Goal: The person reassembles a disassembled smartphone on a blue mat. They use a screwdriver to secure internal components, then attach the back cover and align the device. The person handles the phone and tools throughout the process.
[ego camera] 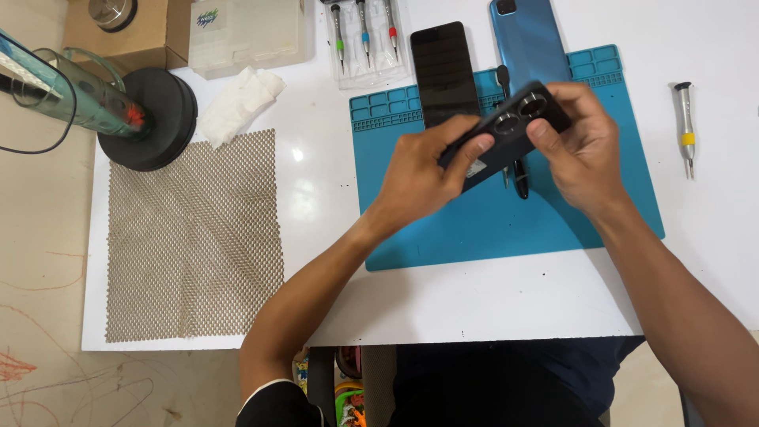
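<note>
Both hands hold a black phone with two round camera lenses, back side up, above the blue work mat. My left hand grips its lower end, thumb along the edge. My right hand holds the upper end near the lenses. A black phone screen and a blue phone back lie at the mat's far edge. A dark tool lies on the mat under the phone, partly hidden.
A yellow-banded screwdriver lies right of the mat. A clear tray of screwdrivers, a plastic box, a crumpled tissue, a black round stand and a mesh pad sit to the left.
</note>
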